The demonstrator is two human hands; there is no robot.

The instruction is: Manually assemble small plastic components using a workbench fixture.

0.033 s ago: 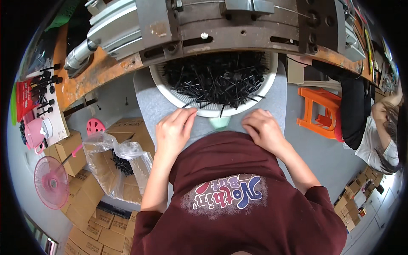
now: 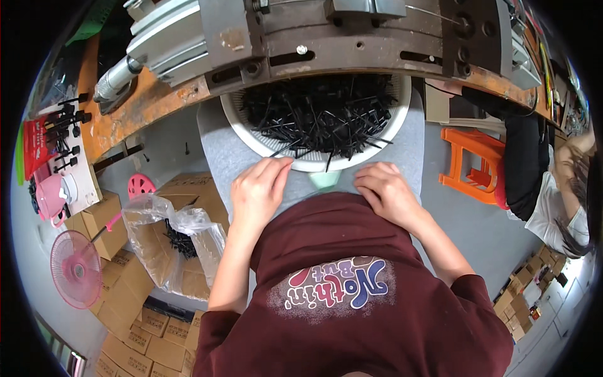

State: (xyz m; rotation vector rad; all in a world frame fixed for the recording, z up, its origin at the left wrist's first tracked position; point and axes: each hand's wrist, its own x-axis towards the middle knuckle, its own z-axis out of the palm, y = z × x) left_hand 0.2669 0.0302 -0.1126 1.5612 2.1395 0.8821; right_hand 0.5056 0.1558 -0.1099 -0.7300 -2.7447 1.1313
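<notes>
A round white basket point(image 2: 404, 113) full of thin black plastic parts point(image 2: 323, 119) rests on grey cloth over my lap, its far side tucked under the bench edge. My left hand point(image 2: 256, 191) is at the basket's near left rim, fingers curled with thumb and fingertips close together. One black stick juts over the rim just above those fingertips; whether they touch it is unclear. By the near right rim, my right hand point(image 2: 392, 196) has its fingers bent inward over the thumb. I cannot make out anything in either hand. Something pale green point(image 2: 324, 180) shows below the basket.
A metal machine fixture point(image 2: 352, 53) sits on the worn wooden bench point(image 2: 151, 122). To the left are a lined carton point(image 2: 169, 257) with black parts, a pink fan point(image 2: 76, 270) and stacked cartons point(image 2: 129, 345). At right stands an orange stool point(image 2: 468, 166) near another person point(image 2: 553, 201).
My right fingers have shifted very slightly to the left. Nothing else visibly differs.
</notes>
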